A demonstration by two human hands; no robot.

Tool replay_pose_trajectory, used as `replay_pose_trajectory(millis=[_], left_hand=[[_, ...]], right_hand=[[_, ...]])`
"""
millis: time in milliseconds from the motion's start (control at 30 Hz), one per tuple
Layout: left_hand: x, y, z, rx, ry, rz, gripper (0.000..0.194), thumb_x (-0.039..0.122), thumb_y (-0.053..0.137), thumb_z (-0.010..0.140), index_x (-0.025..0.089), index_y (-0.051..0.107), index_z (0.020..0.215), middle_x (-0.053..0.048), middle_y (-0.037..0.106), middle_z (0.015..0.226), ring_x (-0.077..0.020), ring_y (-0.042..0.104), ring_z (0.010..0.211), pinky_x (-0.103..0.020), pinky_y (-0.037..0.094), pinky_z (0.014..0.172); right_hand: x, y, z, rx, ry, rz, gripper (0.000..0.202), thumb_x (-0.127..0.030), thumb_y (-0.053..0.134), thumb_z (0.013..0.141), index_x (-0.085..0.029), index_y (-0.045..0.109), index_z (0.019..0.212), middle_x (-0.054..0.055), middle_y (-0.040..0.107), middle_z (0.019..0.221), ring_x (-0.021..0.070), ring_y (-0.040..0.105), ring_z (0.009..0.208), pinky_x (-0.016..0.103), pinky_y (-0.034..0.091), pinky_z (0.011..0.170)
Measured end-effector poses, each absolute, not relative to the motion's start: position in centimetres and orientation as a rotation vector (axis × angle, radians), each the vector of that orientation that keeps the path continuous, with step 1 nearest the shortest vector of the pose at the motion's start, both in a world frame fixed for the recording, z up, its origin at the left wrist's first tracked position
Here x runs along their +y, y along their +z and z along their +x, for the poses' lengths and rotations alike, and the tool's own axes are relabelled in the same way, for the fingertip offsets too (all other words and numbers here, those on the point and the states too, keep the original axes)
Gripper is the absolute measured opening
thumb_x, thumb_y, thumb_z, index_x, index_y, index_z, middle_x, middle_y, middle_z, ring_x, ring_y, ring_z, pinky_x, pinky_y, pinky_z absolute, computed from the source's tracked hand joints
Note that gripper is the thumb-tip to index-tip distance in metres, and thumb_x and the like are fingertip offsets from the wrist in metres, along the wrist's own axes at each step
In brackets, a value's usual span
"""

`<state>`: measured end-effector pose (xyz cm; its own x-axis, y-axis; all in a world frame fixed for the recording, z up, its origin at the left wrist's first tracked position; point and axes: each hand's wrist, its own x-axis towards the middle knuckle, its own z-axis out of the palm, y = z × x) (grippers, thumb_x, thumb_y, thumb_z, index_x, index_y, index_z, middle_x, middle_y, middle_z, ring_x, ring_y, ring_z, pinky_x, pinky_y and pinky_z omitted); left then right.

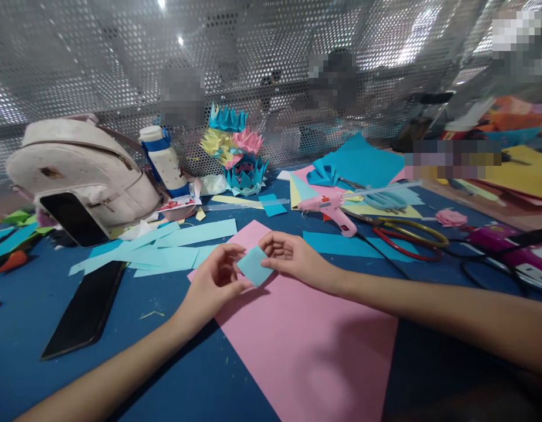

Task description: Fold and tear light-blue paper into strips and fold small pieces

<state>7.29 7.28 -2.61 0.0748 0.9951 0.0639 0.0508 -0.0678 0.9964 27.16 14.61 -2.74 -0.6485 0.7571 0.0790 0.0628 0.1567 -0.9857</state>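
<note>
A small light blue square of paper (255,266) is held between my two hands, tilted like a diamond. My left hand (218,272) pinches its lower left side, thumb below and fingers curled behind. On the upper right edge, the thumb and fingers of my right hand (292,258) close on the same paper. Beneath both hands lies a large pink sheet (324,340) on the blue tabletop (165,375). Light blue paper strips (165,258) are piled just left of my left hand. A pink glue gun (330,211) rests beyond my right hand.
A black phone (86,310) lies at left; another phone (73,218) leans on a white backpack (81,164). A bottle (165,161) and folded paper flowers (244,173) stand behind. Scissors (412,234), cables and a purple power strip (508,252) occupy the right. A perforated metal screen (271,58) rises at the back.
</note>
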Motion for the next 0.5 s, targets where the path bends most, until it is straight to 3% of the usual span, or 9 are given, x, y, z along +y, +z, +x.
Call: replay_pose_trajectory(millis=[367, 500], left_hand=[[7.31, -2.44, 7.77, 1.317, 1.183, 1.118, 0.025, 0.029, 0.083, 0.061, 0.015, 0.064, 0.070, 0.004, 0.058, 0.056, -0.0099, 0.056, 0.054, -0.020, 0.044, 0.054], [7.24, -2.28, 7.74, 1.329, 1.166, 1.105, 0.026, 0.030, 0.084, 0.061, 0.016, 0.062, 0.067, 0.004, 0.060, 0.050, -0.0127, 0.060, 0.049, -0.022, 0.046, 0.053]], right_hand=[[13.60, -1.90, 26.78, -1.921, 1.601, -0.832, 0.030, -0.024, 0.073, 0.074, -0.018, 0.056, 0.098, -0.001, 0.062, 0.079, 0.0119, 0.058, 0.072, 0.025, 0.047, 0.067], [13.73, -2.05, 26.84, -1.934, 1.575, -0.834, 0.030, -0.027, 0.073, 0.073, -0.018, 0.057, 0.097, -0.001, 0.061, 0.078, 0.0120, 0.058, 0.070, 0.025, 0.047, 0.066]])
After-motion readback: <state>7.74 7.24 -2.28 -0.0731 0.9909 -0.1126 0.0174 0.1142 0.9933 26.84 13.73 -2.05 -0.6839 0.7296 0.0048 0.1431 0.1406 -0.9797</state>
